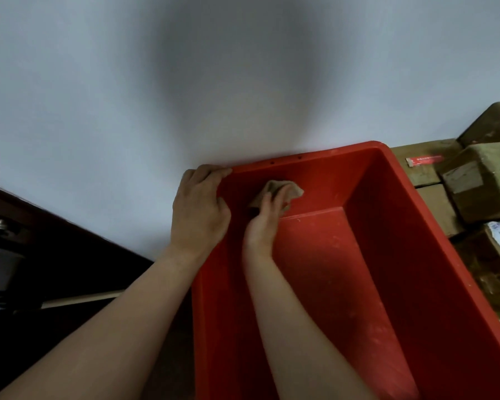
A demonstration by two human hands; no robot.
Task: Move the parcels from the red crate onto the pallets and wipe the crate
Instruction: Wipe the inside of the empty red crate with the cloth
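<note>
Red crate [416, 255] at centre frame, far end against the white wall [127, 82], no parcels inside. Left hand [198, 210] clamped over the far-left corner of the rim at 11 o'clock. Right hand [267, 215] inside, fingers closed on a tan cloth [286, 189], pressed to the far inner wall. Parcels [482, 183] stacked on wooden pallets [416, 163] at 3 o'clock, just beside the crate.

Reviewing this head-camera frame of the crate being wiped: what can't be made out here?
- Red crate: near end cut off by the bottom edge of the head view.
- Cloth: mostly covered by the right hand; its full shape is hidden.
- Parcels: cut off by the right edge; label text too blurred to read.
- Pallet: mostly hidden under the parcels.
- Crate corner under the left hand: hidden.
</note>
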